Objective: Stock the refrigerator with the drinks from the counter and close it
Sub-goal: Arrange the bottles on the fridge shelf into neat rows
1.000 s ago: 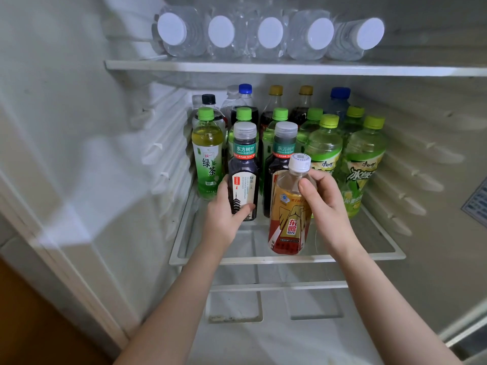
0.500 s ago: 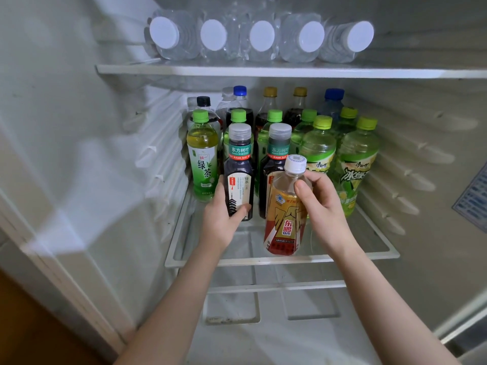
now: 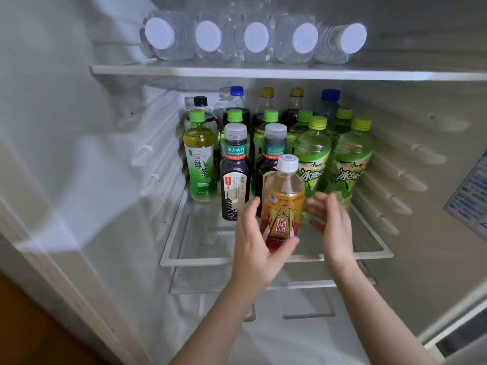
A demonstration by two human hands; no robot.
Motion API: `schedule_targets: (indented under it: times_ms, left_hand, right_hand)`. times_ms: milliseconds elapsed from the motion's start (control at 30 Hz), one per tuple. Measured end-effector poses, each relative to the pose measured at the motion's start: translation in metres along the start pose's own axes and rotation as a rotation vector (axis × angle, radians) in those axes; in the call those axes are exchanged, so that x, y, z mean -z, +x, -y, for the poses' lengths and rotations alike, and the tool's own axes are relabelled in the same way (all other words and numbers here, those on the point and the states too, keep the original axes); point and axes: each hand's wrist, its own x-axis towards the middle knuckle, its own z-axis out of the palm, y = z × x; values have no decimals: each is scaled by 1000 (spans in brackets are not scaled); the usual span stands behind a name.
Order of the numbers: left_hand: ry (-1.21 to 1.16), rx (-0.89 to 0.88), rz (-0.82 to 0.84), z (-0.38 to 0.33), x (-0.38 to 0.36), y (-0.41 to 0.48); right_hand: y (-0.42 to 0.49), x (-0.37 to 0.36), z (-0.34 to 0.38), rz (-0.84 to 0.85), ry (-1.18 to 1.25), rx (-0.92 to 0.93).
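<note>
We find the energy drink bottle (image 3: pixel 283 204) upright on the glass shelf (image 3: pixel 197 261), in the front row. It stands directly before the right one of two dark tea bottles (image 3: pixel 234 175), near the shelf's white plastic front rim. The bottle is smooth clear plastic with rounded shoulders, amber contents, a ribbed white cap and a glossy orange-and-red label.

The left hand (image 3: pixel 254 241) cradles its lower half, with the thumb curved across the front of the base and the fingers up the left flank. The right hand (image 3: pixel 333 225) stands just beside the bottle's right flank, fingers straight, slightly spread and holding nothing. It is blurred, so we cannot tell whether it touches.

Behind stand green-capped bottles (image 3: pixel 313 154) with waisted, faceted bodies. On the upper shelf (image 3: pixel 263 72), five crinkled clear water bottles (image 3: pixel 245 38) lie flat, their round white caps facing outward. The refrigerator wall (image 3: pixel 421 154) is moulded white plastic with horizontal ribs.
</note>
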Motion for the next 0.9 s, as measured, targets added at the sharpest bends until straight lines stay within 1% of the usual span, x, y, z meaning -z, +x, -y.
schedule_targets:
  times_ms: [67, 133, 200, 267, 333, 467, 667, 900]
  left_hand:
    - [90, 54, -2, -4, -12, 1]
    - [139, 85, -26, -5, -17, 3]
    - [134, 94, -27, -5, -17, 2]
    - [122, 85, -28, -3, -13, -2]
    - [131, 104, -53, 0, -4, -5]
    - [216, 206, -162, 10, 25, -6]
    - [280, 253, -305, 29, 64, 4]
    - [329, 333, -383, 43, 68, 27]
  right_hand:
    - [0, 7, -12, 5, -38, -53]
    - [4, 11, -18, 50, -66, -99]
    - [9, 13, -18, 90, -93, -141]
    - [11, 14, -19, 89, -115, -146]
    - [10, 15, -22, 93, -159, -132]
    - [6, 15, -27, 174, -354, -72]
    - [-4, 10, -29, 164, -652, 73]
    - [-7, 5, -30, 141, -756, 115]
